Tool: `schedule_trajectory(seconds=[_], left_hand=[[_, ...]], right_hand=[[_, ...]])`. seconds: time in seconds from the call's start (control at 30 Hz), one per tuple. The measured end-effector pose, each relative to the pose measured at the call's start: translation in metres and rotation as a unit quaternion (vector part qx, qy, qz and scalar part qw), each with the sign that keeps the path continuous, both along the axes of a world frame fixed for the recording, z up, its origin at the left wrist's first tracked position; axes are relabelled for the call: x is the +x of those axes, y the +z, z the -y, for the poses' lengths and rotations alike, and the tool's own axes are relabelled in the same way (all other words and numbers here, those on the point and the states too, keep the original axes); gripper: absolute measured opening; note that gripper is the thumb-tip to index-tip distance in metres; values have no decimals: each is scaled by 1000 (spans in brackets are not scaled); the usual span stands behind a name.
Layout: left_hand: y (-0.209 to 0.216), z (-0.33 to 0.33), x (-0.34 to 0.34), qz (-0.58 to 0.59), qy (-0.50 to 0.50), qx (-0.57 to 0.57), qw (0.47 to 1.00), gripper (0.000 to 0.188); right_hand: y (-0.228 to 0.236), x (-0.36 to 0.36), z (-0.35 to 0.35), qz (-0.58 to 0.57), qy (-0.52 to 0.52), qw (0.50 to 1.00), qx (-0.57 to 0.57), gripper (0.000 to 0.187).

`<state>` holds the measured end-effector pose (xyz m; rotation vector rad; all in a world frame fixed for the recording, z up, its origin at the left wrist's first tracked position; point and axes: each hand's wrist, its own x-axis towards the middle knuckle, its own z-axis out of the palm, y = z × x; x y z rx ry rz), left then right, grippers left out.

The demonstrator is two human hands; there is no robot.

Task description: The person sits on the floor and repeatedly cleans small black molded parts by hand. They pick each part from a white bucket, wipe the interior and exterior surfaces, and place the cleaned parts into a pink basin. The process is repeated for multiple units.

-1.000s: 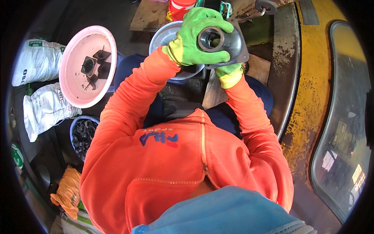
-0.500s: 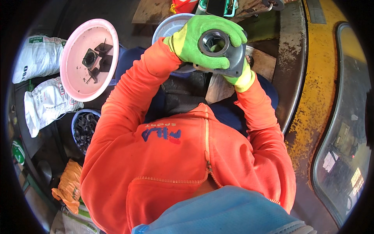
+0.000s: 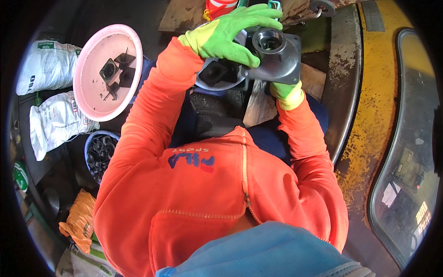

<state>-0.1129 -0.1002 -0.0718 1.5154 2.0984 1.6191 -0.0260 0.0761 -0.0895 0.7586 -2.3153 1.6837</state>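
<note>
Up in front of me is a black plastic part (image 3: pixel 281 60) with a square flange and a round collar around its hole. My right hand (image 3: pixel 285 88), in a green and yellow glove, supports it from underneath; most of its fingers are hidden behind the part. My left hand (image 3: pixel 233 39), gloved the same way, is spread with thumb and fingers apart beside the collar, holding nothing. Whether its fingertips touch the part I cannot tell. Below it, a pale blue basket (image 3: pixel 220 87) holds similar black pieces (image 3: pixel 213 73).
To the left is a pink basin (image 3: pixel 85 87) with several black parts inside. Beyond it lie white sacks (image 3: pixel 48 67), and a blue tub of small black pieces (image 3: pixel 101 154) stands nearer. An orange bag (image 3: pixel 79 219) lies lower left. Yellow machinery (image 3: pixel 374 115) borders the right.
My left hand has let go of the black part and moved slightly left, its fingers spreading. The part has shifted a little right, exposing its collar and flange and more of the basket's contents.
</note>
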Motion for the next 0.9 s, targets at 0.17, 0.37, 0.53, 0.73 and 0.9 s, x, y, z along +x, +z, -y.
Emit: schedule_trajectory(seconds=[0.17,0.37,0.53,0.73,0.9], left_hand=[[-24,-34,42,192,46,242,950,61],[-43,-34,42,18,91,226,970,53],[-27,-22,34,-20,33,238,971,52],[-24,-14,29,-33,-82,219,972,49],[-14,-10,32,48,-223,179,957,56]], right_hand=[[-23,-5,7,27,-127,990,-58,34],[-40,-2,5,100,-61,980,-163,46],[-19,2,1,-21,-58,989,137,53],[7,16,1,-144,-34,965,218,60],[0,32,-9,-71,97,971,209,66]])
